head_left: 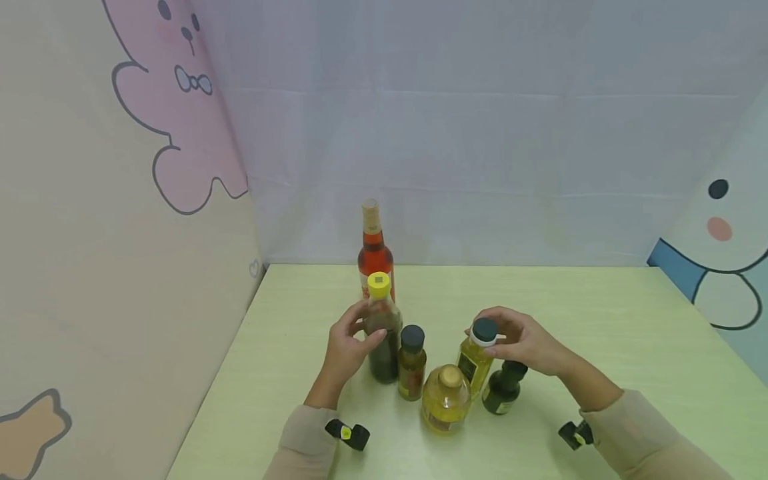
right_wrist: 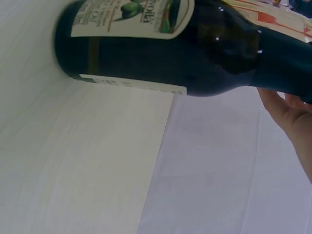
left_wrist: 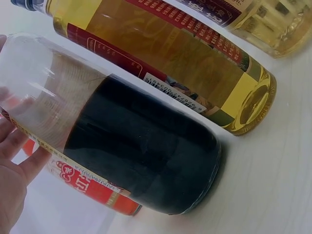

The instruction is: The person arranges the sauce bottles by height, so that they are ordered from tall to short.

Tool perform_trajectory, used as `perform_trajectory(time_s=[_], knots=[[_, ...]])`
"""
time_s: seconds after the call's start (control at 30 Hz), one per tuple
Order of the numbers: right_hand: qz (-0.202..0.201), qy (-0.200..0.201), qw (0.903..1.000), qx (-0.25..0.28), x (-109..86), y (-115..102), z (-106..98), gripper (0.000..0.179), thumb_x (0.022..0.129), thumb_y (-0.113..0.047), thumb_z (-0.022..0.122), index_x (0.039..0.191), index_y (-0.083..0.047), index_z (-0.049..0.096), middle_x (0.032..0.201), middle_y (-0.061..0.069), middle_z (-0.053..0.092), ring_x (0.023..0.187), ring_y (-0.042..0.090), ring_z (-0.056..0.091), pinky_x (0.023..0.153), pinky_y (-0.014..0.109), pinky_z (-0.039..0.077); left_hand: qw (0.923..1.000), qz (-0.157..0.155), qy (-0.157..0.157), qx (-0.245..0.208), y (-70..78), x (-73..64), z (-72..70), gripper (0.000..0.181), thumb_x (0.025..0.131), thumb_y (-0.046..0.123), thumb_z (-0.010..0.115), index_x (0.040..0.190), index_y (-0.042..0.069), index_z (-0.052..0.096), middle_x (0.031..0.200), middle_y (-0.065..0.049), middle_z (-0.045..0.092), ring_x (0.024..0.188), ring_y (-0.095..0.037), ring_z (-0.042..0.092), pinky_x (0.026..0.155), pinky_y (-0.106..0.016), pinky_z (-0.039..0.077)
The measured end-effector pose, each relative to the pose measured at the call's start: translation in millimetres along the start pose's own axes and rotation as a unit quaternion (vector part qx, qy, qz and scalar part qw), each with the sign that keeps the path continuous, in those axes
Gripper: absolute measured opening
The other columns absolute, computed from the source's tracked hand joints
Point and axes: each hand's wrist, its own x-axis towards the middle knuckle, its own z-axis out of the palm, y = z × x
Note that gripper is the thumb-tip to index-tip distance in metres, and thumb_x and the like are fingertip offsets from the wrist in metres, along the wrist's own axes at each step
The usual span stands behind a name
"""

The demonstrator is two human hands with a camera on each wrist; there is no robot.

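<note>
In the head view my left hand (head_left: 349, 347) grips the upper body of a yellow-capped clear bottle (head_left: 384, 363), partly filled with dark liquid. Thumb and fingers lie on either side of it. The left wrist view shows that bottle's dark liquid (left_wrist: 146, 146) close up, with the left hand (left_wrist: 12, 185) at its upper part. My right hand (head_left: 528, 341) holds a green-capped bottle of yellow oil (head_left: 474, 367) around its neck. Just beside that hand stands a small dark olive oil bottle (head_left: 501, 393). It fills the right wrist view's upper part, with the right hand (right_wrist: 297, 122) behind its neck.
A tall red bottle (head_left: 375, 257) stands behind the yellow-capped one. Between the hands are a black-capped bottle (head_left: 411, 367) and a round, gold-capped bottle (head_left: 447, 403). All stand closely grouped on the pale table (head_left: 600, 313), before a white curtain (head_left: 480, 147).
</note>
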Motion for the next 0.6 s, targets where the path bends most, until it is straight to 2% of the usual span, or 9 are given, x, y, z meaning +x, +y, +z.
perform_trajectory(time_s=[0.1,0.2,0.33,0.43,0.6], knots=[[0.004,0.002,1.0,0.005,0.3,0.7,0.3,0.038,0.09,0.014,0.057,0.126,0.002,0.051,0.122,0.015,0.061,0.113,0.022,0.058,0.083,0.036,0.054,1.0,0.007,-0.003,-0.002,14.2,2.5,2.3,0.049,0.08,-0.01,0.072,0.126,-0.012,0.054,0.121,-0.026,0.061,0.11,-0.035,0.056,0.087,-0.054,0.049],[0.007,0.003,1.0,0.003,0.6,1.2,0.8,0.037,0.09,0.014,0.058,0.125,0.004,0.05,0.122,0.013,0.061,0.112,0.022,0.059,0.083,0.037,0.055,0.9999,0.011,-0.001,-0.001,25.0,4.1,4.2,0.047,0.08,-0.009,0.071,0.124,-0.012,0.056,0.119,-0.024,0.062,0.109,-0.03,0.057,0.086,-0.051,0.05],[0.0,0.001,1.0,-0.003,0.7,1.0,0.8,0.037,0.09,0.014,0.057,0.126,0.008,0.048,0.122,0.013,0.061,0.111,0.022,0.059,0.083,0.037,0.055,0.9999,0.011,-0.003,0.0,27.2,7.5,8.3,0.047,0.081,-0.009,0.071,0.125,-0.011,0.055,0.12,-0.024,0.062,0.11,-0.034,0.057,0.088,-0.05,0.05],[-0.004,0.001,1.0,-0.003,-0.1,1.0,0.4,0.037,0.09,0.014,0.057,0.126,0.011,0.047,0.122,0.018,0.06,0.111,0.021,0.059,0.083,0.037,0.055,1.0,0.005,-0.004,0.001,28.0,10.4,11.7,0.048,0.081,-0.008,0.072,0.125,-0.013,0.054,0.121,-0.026,0.06,0.111,-0.04,0.055,0.091,-0.054,0.048],[0.001,0.006,1.0,-0.001,-1.1,1.2,0.6,0.037,0.09,0.014,0.058,0.124,0.013,0.045,0.12,0.022,0.06,0.112,0.021,0.06,0.083,0.035,0.055,0.9999,-0.003,-0.01,0.003,26.7,15.1,15.7,0.049,0.081,-0.007,0.073,0.126,-0.014,0.054,0.122,-0.027,0.059,0.11,-0.04,0.056,0.092,-0.052,0.048]])
